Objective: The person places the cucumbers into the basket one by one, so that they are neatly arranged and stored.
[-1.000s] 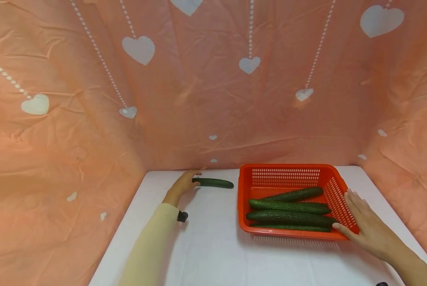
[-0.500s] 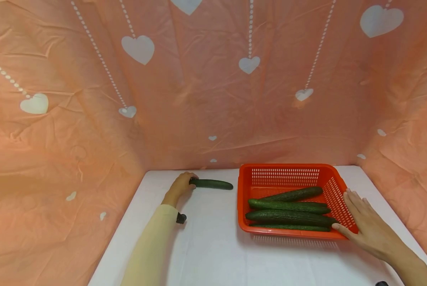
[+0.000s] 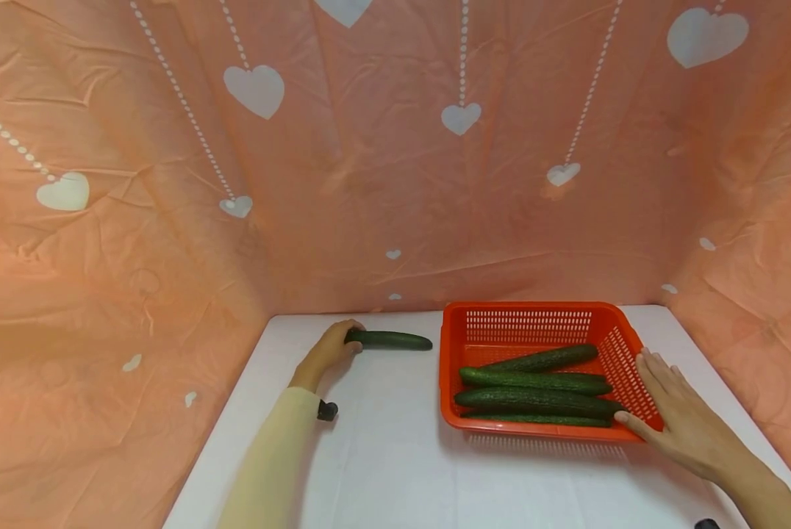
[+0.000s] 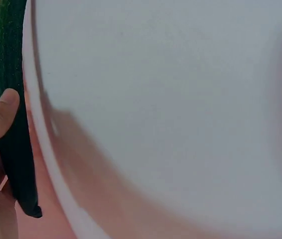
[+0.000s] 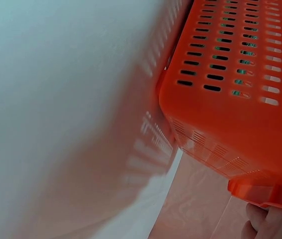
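Note:
In the head view, my left hand [image 3: 332, 345] grips the left end of a dark green cucumber [image 3: 395, 340] near the table's back edge. The left wrist view shows the thumb [image 4: 6, 107] lying across this cucumber [image 4: 12, 69], with fingers behind it. My right hand [image 3: 683, 419] rests against the right side of a red plastic basket [image 3: 521, 432], fingers straight along the outer wall and thumb at the front corner. Several cucumbers [image 3: 534, 401] lie in the basket. In the right wrist view, fingertips [image 5: 278, 221] touch the rim of the basket [image 5: 220, 114].
A white-covered table [image 3: 395, 455] carries everything. Orange cloth with white hearts [image 3: 369, 184] hangs behind it and at both sides. A black wrist device [image 3: 327, 410] sits at the left cuff.
My left hand has drawn slightly left and its fingers have closed round the cucumber's left end. The right hand and the basket look unmoved.

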`<state>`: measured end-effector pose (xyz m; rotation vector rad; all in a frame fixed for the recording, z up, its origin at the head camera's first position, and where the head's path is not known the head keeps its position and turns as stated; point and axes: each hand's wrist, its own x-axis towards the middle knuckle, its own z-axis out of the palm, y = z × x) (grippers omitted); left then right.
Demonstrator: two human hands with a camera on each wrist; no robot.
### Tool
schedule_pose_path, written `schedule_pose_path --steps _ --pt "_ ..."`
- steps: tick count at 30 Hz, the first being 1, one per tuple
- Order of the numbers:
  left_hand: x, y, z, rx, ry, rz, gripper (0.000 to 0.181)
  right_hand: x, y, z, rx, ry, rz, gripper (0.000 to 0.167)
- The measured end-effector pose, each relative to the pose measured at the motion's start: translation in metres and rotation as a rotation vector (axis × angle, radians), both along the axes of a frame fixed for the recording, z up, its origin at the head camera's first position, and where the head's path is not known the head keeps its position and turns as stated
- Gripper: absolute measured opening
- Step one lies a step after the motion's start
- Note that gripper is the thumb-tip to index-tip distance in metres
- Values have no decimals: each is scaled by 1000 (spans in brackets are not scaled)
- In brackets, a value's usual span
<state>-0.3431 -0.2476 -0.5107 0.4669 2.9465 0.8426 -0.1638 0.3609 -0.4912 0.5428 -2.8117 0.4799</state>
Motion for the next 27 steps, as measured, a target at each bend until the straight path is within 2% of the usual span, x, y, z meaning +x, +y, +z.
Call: schedule_pose_path --steps 3,6,9,13,18,23,27 --pt "2 -1 6 20 24 -27 31 0 0 1 -1 -4 1 105" --pt "5 -1 11 4 58 -57 30 1 0 1 -1 -7 0 104" --pt "8 0 14 13 90 -61 29 1 -1 1 -1 -5 2 105" --pt "13 1 15 99 120 -34 32 1 -1 2 -3 -16 0 105" --pt "17 6 18 221 179 34 38 2 -2 2 -4 -37 -5 104" --pt "21 14 27 304 224 111 38 2 -2 2 -5 -44 -8 103" --pt "24 22 36 336 241 126 40 2 -2 1 -7 -34 -1 102"
